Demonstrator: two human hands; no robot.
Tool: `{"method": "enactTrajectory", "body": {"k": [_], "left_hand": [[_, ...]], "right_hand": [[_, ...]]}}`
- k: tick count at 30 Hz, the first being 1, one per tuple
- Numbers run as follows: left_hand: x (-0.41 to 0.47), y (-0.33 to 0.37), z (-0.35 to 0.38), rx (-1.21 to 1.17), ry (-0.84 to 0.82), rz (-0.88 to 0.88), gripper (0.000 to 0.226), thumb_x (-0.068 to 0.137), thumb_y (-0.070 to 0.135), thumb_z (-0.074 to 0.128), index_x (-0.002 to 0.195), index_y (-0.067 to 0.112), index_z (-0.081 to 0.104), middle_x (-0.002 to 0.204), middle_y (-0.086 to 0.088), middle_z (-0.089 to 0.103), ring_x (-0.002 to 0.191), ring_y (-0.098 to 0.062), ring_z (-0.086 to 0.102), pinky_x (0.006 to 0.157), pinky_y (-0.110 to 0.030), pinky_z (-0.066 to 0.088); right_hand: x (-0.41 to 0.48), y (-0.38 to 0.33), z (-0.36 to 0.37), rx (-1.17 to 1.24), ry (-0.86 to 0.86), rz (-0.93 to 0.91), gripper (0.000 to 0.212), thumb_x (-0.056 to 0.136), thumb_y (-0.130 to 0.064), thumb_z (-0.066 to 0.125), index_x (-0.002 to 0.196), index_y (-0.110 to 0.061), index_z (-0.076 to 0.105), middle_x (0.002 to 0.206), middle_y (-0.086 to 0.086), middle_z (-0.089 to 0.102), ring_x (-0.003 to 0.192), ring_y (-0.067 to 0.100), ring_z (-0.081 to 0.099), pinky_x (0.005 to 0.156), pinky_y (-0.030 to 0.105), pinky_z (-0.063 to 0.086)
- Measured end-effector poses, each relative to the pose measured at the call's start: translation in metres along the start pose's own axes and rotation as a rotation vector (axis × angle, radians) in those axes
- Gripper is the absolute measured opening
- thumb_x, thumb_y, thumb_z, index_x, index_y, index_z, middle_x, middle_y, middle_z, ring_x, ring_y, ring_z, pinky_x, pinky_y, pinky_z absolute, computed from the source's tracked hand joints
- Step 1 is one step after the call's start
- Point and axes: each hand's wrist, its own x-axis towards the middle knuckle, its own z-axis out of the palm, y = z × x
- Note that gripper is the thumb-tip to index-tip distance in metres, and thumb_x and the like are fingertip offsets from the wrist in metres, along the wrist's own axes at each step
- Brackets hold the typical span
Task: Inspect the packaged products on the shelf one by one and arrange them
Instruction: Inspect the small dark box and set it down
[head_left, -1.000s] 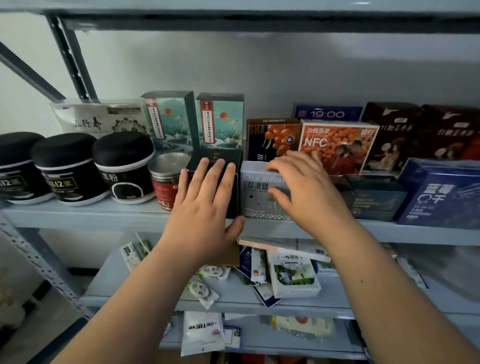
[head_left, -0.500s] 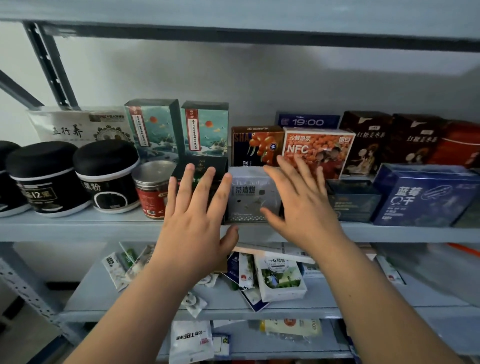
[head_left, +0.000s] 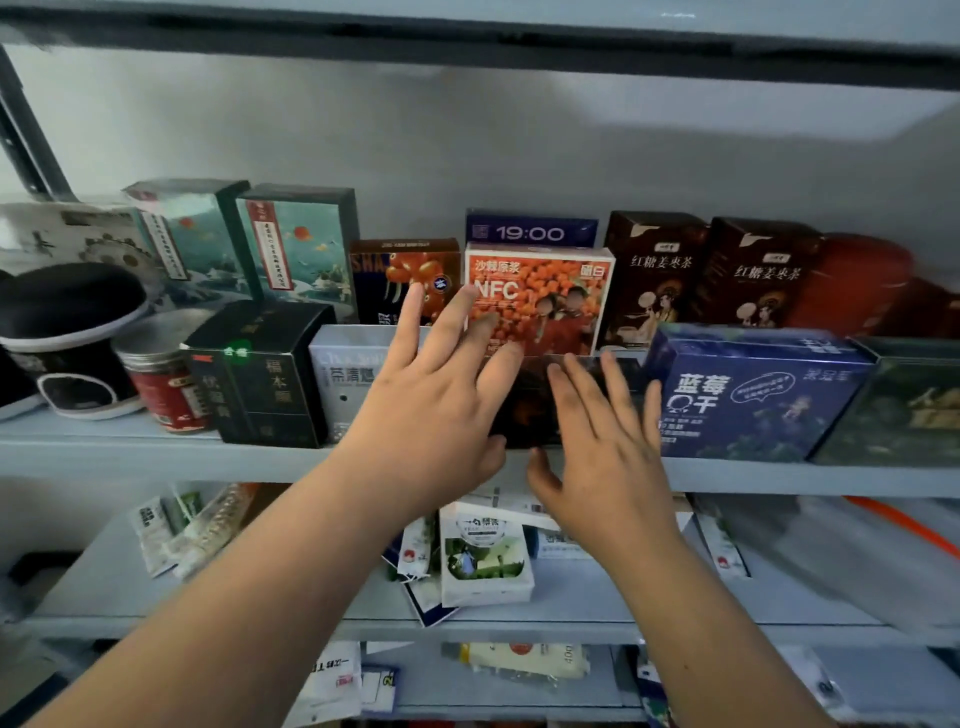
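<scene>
Both hands reach with spread, straight fingers toward a dark box (head_left: 524, 400) in the front row of the grey shelf (head_left: 156, 457). My left hand (head_left: 436, 405) covers the right part of the white tea box (head_left: 345, 384) and the dark box's left side. My right hand (head_left: 597, 441) lies over the dark box's right side, next to the blue blueberry box (head_left: 748, 395). Whether the fingers touch the box I cannot tell. A black-green box (head_left: 260, 374) stands left of the white one. Neither hand holds anything.
Behind stand an orange NFC box (head_left: 540, 296), a dark orange-fruit box (head_left: 400, 275), two teal boxes (head_left: 296, 244) and brown tea boxes (head_left: 654, 275). Black-lidded jars (head_left: 67, 332) and a red tin (head_left: 166, 384) sit at left. Loose sachets and a small box (head_left: 483, 556) lie on the shelf below.
Both hands have shifted right along the front row, from the black-green and white boxes to the dark box beside the blue one. The view has moved right with them.
</scene>
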Motion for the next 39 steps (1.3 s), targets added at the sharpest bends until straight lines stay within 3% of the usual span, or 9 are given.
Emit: {"method": "enactTrajectory", "body": {"k": [7, 14, 19, 22, 24, 28, 31, 33, 39], "left_hand": [[0.037, 0.017, 0.002, 0.106, -0.219, -0.040, 0.065, 0.083, 0.046, 0.059, 0.136, 0.018, 0.035, 0.151, -0.008, 0.048, 0.156, -0.034, 0.007, 0.117, -0.073, -0.010], [0.030, 0.021, 0.002, 0.064, -0.112, -0.030, 0.055, 0.070, 0.030, 0.075, 0.118, 0.010, 0.056, 0.116, -0.011, 0.065, 0.131, -0.036, 0.049, 0.118, -0.074, 0.011], [0.011, 0.025, -0.012, -0.055, -0.011, -0.045, 0.046, 0.069, 0.033, 0.070, 0.107, 0.018, 0.050, 0.112, -0.006, 0.061, 0.114, -0.037, 0.053, 0.110, -0.054, 0.033], [-0.005, 0.023, -0.033, -0.337, 0.039, -0.158, 0.036, 0.071, 0.045, 0.057, 0.100, 0.031, 0.041, 0.107, 0.009, 0.055, 0.102, -0.023, 0.048, 0.086, -0.036, 0.038], [-0.019, 0.024, -0.041, -0.596, 0.042, -0.217, 0.034, 0.073, 0.040, 0.066, 0.097, 0.034, 0.042, 0.103, 0.015, 0.055, 0.095, -0.014, 0.050, 0.076, -0.026, 0.043], [-0.043, 0.026, -0.032, -1.146, 0.159, -0.426, 0.031, 0.073, 0.035, 0.077, 0.097, 0.035, 0.059, 0.117, 0.014, 0.067, 0.107, -0.016, 0.067, 0.073, -0.042, 0.063], [-0.062, 0.028, -0.013, -1.482, 0.211, -0.592, 0.033, 0.079, 0.039, 0.073, 0.109, 0.029, 0.065, 0.113, 0.004, 0.071, 0.096, -0.035, 0.071, 0.069, -0.065, 0.059], [-0.074, 0.030, -0.002, -1.555, 0.158, -0.586, 0.037, 0.087, 0.031, 0.070, 0.123, 0.028, 0.062, 0.114, 0.003, 0.071, 0.099, -0.036, 0.070, 0.080, -0.064, 0.059], [-0.091, 0.028, 0.010, -1.730, 0.102, -0.607, 0.056, 0.080, 0.030, 0.069, 0.136, 0.034, 0.060, 0.136, 0.003, 0.063, 0.108, -0.033, 0.071, 0.090, -0.063, 0.056]], "right_hand": [[-0.001, 0.018, 0.004, 0.066, 0.046, -0.113, 0.088, 0.084, -0.043, 0.069, 0.156, -0.008, 0.034, 0.165, 0.010, 0.034, 0.158, 0.033, 0.016, 0.126, 0.058, 0.005], [-0.001, 0.025, 0.003, 0.134, 0.028, -0.153, 0.081, 0.087, -0.051, 0.052, 0.155, -0.010, 0.034, 0.163, 0.012, 0.037, 0.156, 0.035, 0.019, 0.126, 0.058, 0.004], [-0.003, 0.023, -0.006, 0.348, 0.024, -0.187, 0.076, 0.088, -0.051, 0.049, 0.156, -0.018, 0.035, 0.162, 0.006, 0.038, 0.158, 0.028, 0.016, 0.127, 0.056, 0.008], [-0.007, 0.015, -0.020, 0.710, -0.003, -0.202, 0.072, 0.091, -0.041, 0.057, 0.158, -0.027, 0.033, 0.161, -0.008, 0.036, 0.156, 0.012, 0.020, 0.126, 0.031, 0.020], [-0.014, 0.007, -0.030, 1.007, -0.095, -0.155, 0.068, 0.093, -0.034, 0.062, 0.155, -0.040, 0.034, 0.153, -0.019, 0.043, 0.147, 0.003, 0.036, 0.115, 0.017, 0.033], [-0.030, -0.009, -0.033, 1.469, -0.133, 0.066, 0.051, 0.093, -0.025, 0.066, 0.140, -0.043, 0.053, 0.130, -0.016, 0.065, 0.124, 0.010, 0.063, 0.097, 0.026, 0.053], [-0.037, -0.020, -0.024, 1.646, -0.143, 0.315, 0.042, 0.088, -0.030, 0.070, 0.127, -0.045, 0.063, 0.122, -0.004, 0.072, 0.114, 0.020, 0.070, 0.095, 0.043, 0.058], [-0.040, -0.027, -0.019, 1.712, -0.143, 0.470, 0.038, 0.086, -0.029, 0.072, 0.120, -0.044, 0.067, 0.117, 0.001, 0.075, 0.110, 0.024, 0.072, 0.095, 0.052, 0.058], [-0.048, -0.043, -0.021, 1.776, -0.137, 0.593, 0.032, 0.097, -0.013, 0.065, 0.120, -0.035, 0.066, 0.111, 0.005, 0.077, 0.104, 0.023, 0.074, 0.087, 0.043, 0.061]]}}
